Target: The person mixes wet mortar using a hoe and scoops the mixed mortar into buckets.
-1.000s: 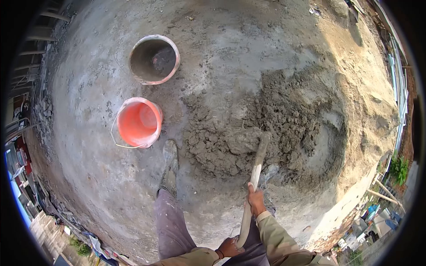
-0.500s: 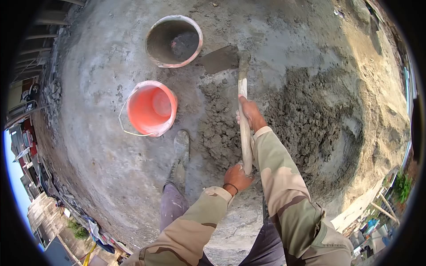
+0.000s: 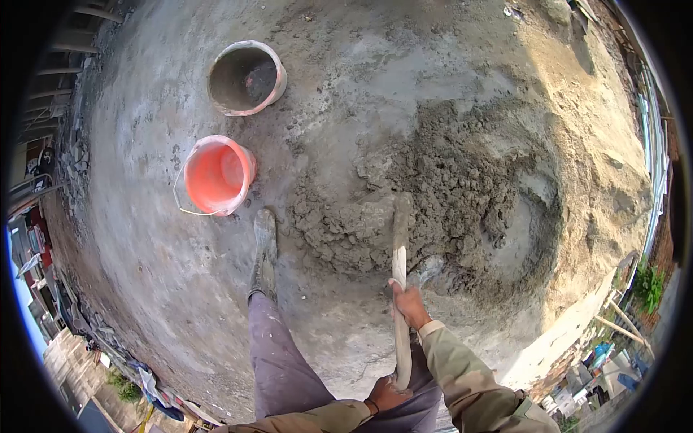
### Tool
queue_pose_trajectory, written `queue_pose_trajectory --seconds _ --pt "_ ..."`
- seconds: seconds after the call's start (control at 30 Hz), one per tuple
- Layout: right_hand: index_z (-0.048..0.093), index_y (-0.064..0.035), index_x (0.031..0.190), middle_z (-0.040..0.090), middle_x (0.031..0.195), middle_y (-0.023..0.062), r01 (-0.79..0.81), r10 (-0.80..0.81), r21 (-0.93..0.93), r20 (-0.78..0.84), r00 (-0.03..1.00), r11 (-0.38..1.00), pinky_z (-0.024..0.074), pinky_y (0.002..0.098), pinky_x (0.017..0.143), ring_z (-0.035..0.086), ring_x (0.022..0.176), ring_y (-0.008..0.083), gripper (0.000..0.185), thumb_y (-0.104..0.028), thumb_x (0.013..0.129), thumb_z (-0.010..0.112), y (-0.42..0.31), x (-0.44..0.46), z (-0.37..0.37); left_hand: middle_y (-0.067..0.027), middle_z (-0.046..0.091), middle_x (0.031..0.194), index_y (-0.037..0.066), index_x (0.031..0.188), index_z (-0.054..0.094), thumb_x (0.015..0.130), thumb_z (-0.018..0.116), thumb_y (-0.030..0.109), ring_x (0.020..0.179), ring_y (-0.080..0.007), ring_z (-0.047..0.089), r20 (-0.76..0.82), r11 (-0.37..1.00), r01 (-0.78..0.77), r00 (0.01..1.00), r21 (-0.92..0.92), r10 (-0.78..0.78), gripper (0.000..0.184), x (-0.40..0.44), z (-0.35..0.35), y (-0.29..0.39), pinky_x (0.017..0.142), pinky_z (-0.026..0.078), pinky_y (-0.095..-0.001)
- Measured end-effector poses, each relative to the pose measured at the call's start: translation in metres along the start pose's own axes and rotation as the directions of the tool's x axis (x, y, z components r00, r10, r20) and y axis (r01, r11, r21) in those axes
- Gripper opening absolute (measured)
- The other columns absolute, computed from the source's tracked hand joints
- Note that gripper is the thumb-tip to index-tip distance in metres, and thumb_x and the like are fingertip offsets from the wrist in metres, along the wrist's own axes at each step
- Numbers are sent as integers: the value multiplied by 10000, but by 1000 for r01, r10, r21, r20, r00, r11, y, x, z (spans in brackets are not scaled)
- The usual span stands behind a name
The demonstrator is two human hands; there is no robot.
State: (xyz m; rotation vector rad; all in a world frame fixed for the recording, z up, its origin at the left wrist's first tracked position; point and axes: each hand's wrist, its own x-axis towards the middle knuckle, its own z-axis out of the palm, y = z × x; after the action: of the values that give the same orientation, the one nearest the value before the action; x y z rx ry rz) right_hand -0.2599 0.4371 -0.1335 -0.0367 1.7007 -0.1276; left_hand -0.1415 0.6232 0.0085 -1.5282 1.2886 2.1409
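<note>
While the fingers of my right hand [image 3: 410, 304] wrap the pale wooden handle [image 3: 400, 263] about midway along its visible length, those of my left hand [image 3: 388, 395] close round its near end, so both grips look shut on the wood with no open gap. The handle runs away from me almost straight, its far end [image 3: 401, 206] at the wet mortar [image 3: 346, 227]. I cannot see the blade, so how deep it sits I cannot tell.

I judge the shaft stiff and sturdy, light by itself but heavy at the far end if mortar clings there. The two spaced grips suit that: the right hand can bear the weight, the left can check any twist. I would avoid the far end, where the grey coating could be slippery; the bare, pale stretch should hold better.

The mortar looks dense, damp and soft, smooth in parts and lumpy in others, likely to drag and stick. Left of it lies a boot [image 3: 266, 242], with the orange bucket [image 3: 250, 169] just beyond and the grey-lined bucket [image 3: 280, 85] farther off. Both look rigid; the orange one's thin wire bail [image 3: 175, 193] hangs at its left and near side, a natural hold, though it could bite into the fingers under load.
</note>
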Motion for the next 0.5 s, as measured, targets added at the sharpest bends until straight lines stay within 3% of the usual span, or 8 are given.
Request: queue_pose_trajectory --seconds 0.07,0.1,0.13,0.23,0.3,0.37,0.4,0.5 --pt "577 27 984 527 623 74 75 -56 200 -100 993 977 450 395 364 526 417 217 376 -334 941 673 38 -23 21 -221 700 853 13 1015 654 765 733 443 792 -398 689 22 995 9 1000 96 -11 503 -47 -25 -38 720 553 -445" --pt "577 27 984 527 623 74 82 -60 214 -105 993 974 450 395 364 526 417 217 376 -334 941 673 52 -36 33 -267 692 866 -22 1025 664 749 723 444 833 -428 685 84 988 51 994 146 -64 545 -61 -45 -48 768 557 -477" --pt "566 23 1033 527 631 71 85 -38 296 -159 987 952 454 389 366 524 419 211 364 -315 945 669 60 -47 45 -242 703 877 19 1106 666 755 715 452 842 -419 688 165 966 131 972 222 -169 560 -68 -59 -57 775 557 -481" --pt "538 -5 1130 514 655 56 162 -65 423 -236 969 891 466 374 377 521 446 194 372 -311 955 657 43 -64 51 -214 704 844 72 1197 654 760 707 456 799 -408 686 157 964 132 973 232 -171 584 -73 -102 -46 746 554 -486" --pt "517 -26 1134 514 659 60 264 -106 453 -345 933 852 501 363 404 535 469 186 354 -316 968 634 19 -91 38 -186 698 832 96 1256 634 769 695 447 808 -385 678 170 882 28 978 470 -122 603 -54 -100 -58 757 541 -483" --pt "516 1 1095 552 658 77 343 -156 526 -366 917 778 500 346 415 554 453 177 329 -280 971 633 -8 -94 2 -155 699 903 122 1233 649 756 713 364 897 -369 657 122 895 -43 992 444 -12 539 -9 -114 -36 825 506 -484" --pt "501 2 1102 565 680 89 406 -209 540 -389 897 737 518 344 429 575 468 188 302 -243 966 614 -29 -89 -23 -175 694 911 113 1194 659 745 717 334 883 -380 654 155 908 -174 980 381 123 504 24 -122 -22 805 510 -480" --pt "454 6 1126 605 748 125 662 -436 405 -520 734 631 573 340 472 640 512 220 242 -130 953 557 -131 -71 -112 -199 685 922 17 1065 660 726 750 351 872 -388 660 271 843 -456 882 287 385 484 126 -126 31 777 531 -464"
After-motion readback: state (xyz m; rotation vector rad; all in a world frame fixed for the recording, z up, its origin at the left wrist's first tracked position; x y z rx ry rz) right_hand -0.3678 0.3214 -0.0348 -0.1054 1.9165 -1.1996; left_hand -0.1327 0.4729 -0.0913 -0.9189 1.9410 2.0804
